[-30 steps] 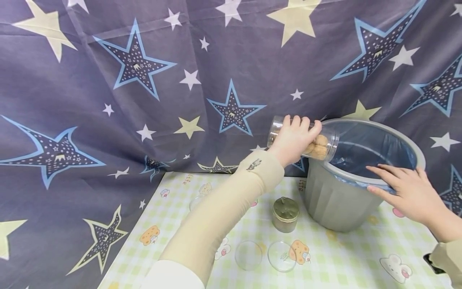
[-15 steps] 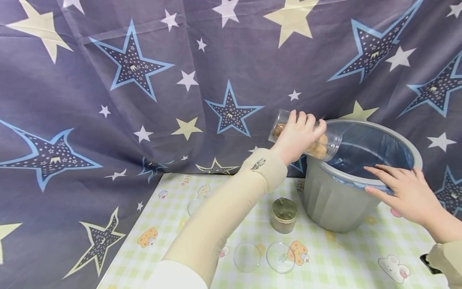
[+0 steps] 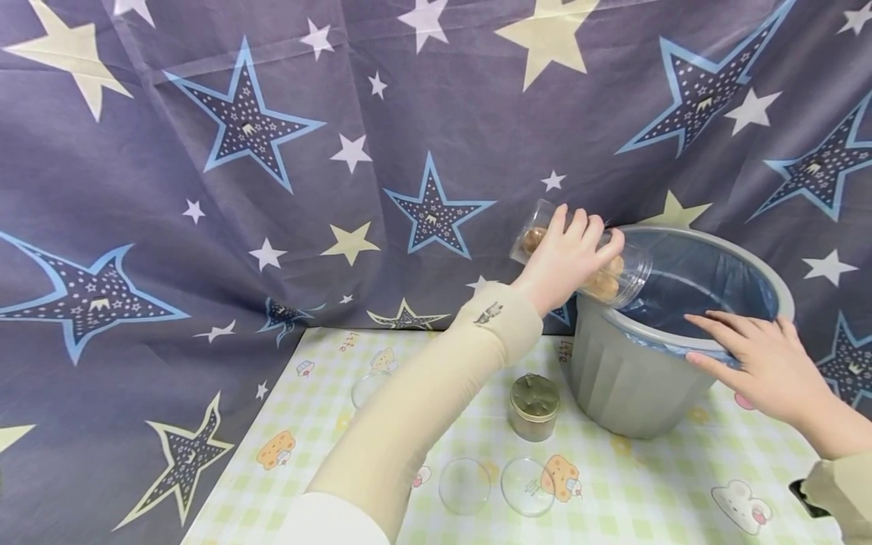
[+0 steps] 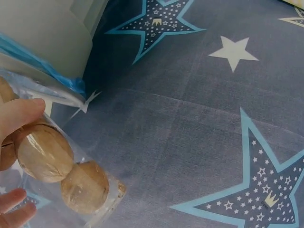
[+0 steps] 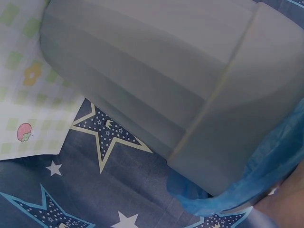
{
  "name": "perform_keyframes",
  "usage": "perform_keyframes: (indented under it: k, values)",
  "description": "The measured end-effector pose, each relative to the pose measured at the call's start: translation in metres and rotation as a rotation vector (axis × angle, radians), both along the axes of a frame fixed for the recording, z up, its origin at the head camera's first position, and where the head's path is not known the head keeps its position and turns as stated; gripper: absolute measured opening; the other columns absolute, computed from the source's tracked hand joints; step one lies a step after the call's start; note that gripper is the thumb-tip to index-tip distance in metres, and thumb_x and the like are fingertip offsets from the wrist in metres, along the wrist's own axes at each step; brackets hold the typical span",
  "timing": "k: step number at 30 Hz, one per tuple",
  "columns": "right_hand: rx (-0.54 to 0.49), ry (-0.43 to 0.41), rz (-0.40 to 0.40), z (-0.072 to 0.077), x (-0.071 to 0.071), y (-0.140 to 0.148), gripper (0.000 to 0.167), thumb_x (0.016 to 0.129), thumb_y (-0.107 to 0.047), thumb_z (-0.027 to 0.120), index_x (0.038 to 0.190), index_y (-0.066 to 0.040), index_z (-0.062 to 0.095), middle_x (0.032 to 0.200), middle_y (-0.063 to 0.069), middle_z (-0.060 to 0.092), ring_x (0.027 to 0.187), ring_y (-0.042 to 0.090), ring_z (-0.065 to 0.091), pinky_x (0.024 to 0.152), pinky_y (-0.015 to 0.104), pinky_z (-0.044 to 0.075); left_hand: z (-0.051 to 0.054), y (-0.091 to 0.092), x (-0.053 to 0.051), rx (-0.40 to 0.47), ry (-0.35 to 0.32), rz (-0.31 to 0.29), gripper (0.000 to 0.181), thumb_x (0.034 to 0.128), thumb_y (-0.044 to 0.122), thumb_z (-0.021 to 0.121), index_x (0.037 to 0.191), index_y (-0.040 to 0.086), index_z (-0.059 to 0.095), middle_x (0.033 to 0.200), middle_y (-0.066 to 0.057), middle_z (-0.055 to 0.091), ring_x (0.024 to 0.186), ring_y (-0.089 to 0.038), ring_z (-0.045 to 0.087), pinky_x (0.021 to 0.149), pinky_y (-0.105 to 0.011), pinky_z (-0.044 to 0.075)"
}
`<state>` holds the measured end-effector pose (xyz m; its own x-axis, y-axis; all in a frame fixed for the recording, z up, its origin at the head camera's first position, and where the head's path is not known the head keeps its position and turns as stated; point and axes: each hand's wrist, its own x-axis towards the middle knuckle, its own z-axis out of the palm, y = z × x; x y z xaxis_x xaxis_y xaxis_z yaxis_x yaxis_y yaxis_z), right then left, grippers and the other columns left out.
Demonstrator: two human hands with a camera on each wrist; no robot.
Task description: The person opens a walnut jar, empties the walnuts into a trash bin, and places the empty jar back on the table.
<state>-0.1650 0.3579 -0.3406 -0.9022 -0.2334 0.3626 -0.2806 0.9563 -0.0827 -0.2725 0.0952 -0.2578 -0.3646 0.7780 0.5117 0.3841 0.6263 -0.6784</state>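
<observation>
My left hand (image 3: 568, 257) grips a clear plastic jar (image 3: 639, 274) from above. The jar is tilted, its base raised at the left and its mouth end lower, over the left rim of a grey bin (image 3: 633, 390). Brown walnuts (image 4: 45, 152) lie inside the jar, partly hidden by my fingers. A blue bag (image 3: 681, 280) lines the bin and folds over its rim. My right hand (image 3: 766, 363) rests at the bin's near right rim, fingers spread and fairly straight.
A short round container (image 3: 534, 409) with a dark green top stands left of the bin. Clear round lids lie on the checked tablecloth (image 3: 633, 492): one lid (image 3: 465, 486), another lid (image 3: 528, 487), and a third lid (image 3: 368, 387) partly behind my sleeve. Starry fabric (image 3: 436, 98) hangs behind.
My left hand has moved slightly up and right, and the jar tilts more steeply, base rising. My right hand stays at the rim. The whole view shifts a little.
</observation>
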Motion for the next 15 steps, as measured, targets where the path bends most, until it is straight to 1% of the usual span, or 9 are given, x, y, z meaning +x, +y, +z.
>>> perform_keyframes:
  k: [4,7,12,15]
  values:
    - [-0.003,0.002,0.001,-0.0007,-0.0003,-0.0003,0.058,0.089,-0.046,0.058,0.135,-0.013,0.049,0.131,0.025,0.048,0.111,0.051,0.042,0.096,0.075,0.016,-0.0018,-0.0011,-0.0003,0.018,-0.002,-0.013,0.041,0.0877,0.009,0.039,0.126,0.021,0.044,0.119,-0.005,0.054,0.113,-0.026,0.051,0.104,-0.044,0.038]
    - [-0.005,0.0,0.0,-0.0006,-0.0007,-0.0008,0.058,0.089,-0.046,0.058,0.135,-0.012,0.049,0.131,0.025,0.048,0.111,0.051,0.042,0.096,0.075,0.015,-0.0035,-0.0028,-0.0035,0.027,0.012,-0.031,0.041,0.0867,0.009,0.041,0.126,0.021,0.045,0.118,-0.005,0.054,0.113,-0.025,0.052,0.103,-0.044,0.038]
    - [-0.005,-0.004,-0.001,-0.0008,-0.0009,-0.0016,0.058,0.089,-0.047,0.058,0.135,-0.012,0.049,0.132,0.025,0.048,0.111,0.051,0.042,0.097,0.075,0.014,-0.0049,-0.0066,-0.0073,0.039,0.04,-0.02,0.04,0.0873,0.009,0.042,0.125,0.023,0.046,0.117,-0.004,0.055,0.11,-0.024,0.052,0.102,-0.043,0.04]
    - [-0.007,0.002,-0.003,-0.0014,-0.0008,-0.0009,0.058,0.089,-0.046,0.058,0.135,-0.012,0.049,0.132,0.025,0.048,0.112,0.051,0.042,0.098,0.075,0.013,-0.0048,-0.0069,-0.0077,0.033,0.052,-0.063,0.041,0.0883,0.007,0.038,0.125,0.023,0.047,0.118,-0.005,0.055,0.113,-0.025,0.052,0.103,-0.043,0.039]
